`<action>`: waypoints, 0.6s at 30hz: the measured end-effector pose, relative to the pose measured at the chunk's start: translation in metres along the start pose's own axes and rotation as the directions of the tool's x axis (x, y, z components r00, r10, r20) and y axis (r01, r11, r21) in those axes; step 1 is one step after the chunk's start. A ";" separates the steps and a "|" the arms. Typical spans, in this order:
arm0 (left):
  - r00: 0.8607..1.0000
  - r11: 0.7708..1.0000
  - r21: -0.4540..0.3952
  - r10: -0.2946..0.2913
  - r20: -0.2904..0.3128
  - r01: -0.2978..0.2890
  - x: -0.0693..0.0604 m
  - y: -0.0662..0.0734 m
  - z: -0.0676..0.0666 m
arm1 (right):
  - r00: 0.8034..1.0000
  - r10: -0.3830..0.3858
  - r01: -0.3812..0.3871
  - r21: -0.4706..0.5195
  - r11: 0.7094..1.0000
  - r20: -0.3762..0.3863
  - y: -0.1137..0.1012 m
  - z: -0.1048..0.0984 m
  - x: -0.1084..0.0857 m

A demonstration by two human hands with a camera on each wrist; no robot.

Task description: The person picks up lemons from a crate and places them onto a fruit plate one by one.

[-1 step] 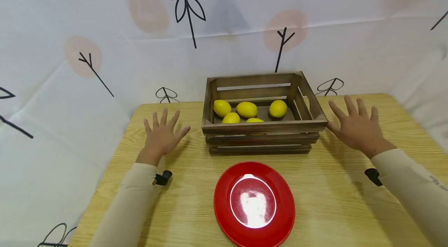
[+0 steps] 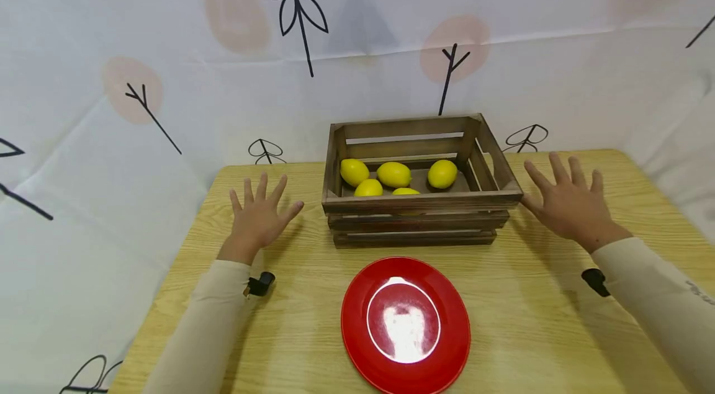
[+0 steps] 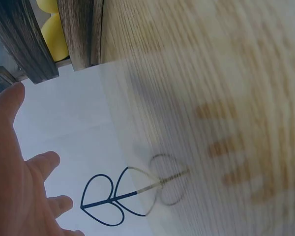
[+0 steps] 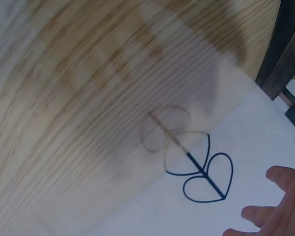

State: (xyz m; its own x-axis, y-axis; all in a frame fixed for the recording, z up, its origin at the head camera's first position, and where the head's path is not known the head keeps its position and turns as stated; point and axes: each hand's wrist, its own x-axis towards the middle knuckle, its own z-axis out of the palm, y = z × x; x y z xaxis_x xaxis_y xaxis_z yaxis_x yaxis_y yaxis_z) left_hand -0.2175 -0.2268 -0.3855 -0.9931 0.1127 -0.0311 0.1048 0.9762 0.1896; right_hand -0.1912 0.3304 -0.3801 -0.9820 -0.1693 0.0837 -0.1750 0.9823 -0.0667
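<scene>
Holds left hand (image 2: 257, 220) and right hand (image 2: 575, 206) spread wide and gripping nothing, to either side of a slatted wooden crate (image 2: 419, 203) of lemons (image 2: 393, 175) standing behind a red plate (image 2: 404, 327) on a wood-grain table (image 2: 301, 326).

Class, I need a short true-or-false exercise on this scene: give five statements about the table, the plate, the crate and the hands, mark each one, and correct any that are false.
1. The red plate lies on the table, nearer the head camera than the wooden crate. True.
2. The lemons are on the plate. False: the lemons are inside the crate.
3. The right hand is gripping a lemon. False: the right hand holds nothing, and its fingers are spread.
4. The left hand has its fingers spread apart. True.
5. Five lemons can be seen in the head view. True.
</scene>
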 end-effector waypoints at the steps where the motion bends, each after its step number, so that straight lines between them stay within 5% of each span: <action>1: 1.000 1.000 -0.002 0.000 -0.002 0.000 -0.001 0.001 0.000 | 1.000 -0.001 0.001 -0.001 1.000 -0.001 0.000 -0.001 -0.001; 14: 1.000 1.000 -0.006 -0.005 -0.026 0.005 -0.006 0.005 0.000 | 1.000 0.004 -0.004 0.002 1.000 -0.006 -0.005 -0.011 -0.004; 18: 0.993 1.000 -0.016 0.015 -0.120 -0.017 -0.010 0.012 0.000 | 0.995 -0.002 0.004 0.021 1.000 -0.104 -0.008 -0.021 -0.010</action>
State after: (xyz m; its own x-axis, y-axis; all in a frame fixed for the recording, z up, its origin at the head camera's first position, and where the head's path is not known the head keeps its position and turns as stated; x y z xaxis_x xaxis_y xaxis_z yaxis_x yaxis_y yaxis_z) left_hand -0.2062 -0.2165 -0.3826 -0.9905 0.1038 0.0899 0.1205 0.9711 0.2060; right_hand -0.1783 0.3259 -0.3593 -0.9690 -0.1619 0.1865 -0.1805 0.9797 -0.0871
